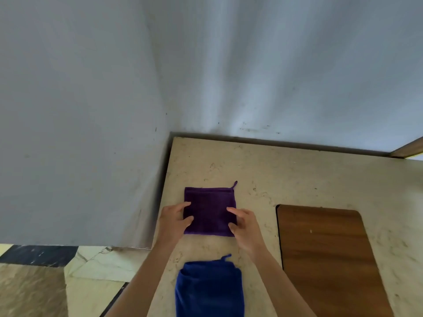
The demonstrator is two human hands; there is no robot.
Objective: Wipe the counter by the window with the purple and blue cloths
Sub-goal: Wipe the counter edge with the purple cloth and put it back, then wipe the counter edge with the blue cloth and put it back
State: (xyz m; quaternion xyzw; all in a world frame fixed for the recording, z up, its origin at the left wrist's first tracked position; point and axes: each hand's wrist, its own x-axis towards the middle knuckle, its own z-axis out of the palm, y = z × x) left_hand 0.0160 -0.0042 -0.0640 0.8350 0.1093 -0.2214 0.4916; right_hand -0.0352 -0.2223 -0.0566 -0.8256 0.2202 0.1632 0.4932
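A folded purple cloth (209, 209) lies flat on the beige marble counter (297, 177), its hanging loop at the far right corner. My left hand (175, 219) rests on the cloth's left edge, fingers spread. At the cloth's right edge sits my right hand (243, 226), with fingertips on the fabric. Neither hand has lifted the cloth. A blue cloth (209, 291), loosely folded, lies nearer to me on the counter between my forearms, untouched.
A brown wooden board (327, 255) lies flat on the counter to the right. Grey walls meet in a corner behind the counter. A wooden frame edge (409, 148) shows at the far right. The counter's left edge drops to a tiled floor (91, 271).
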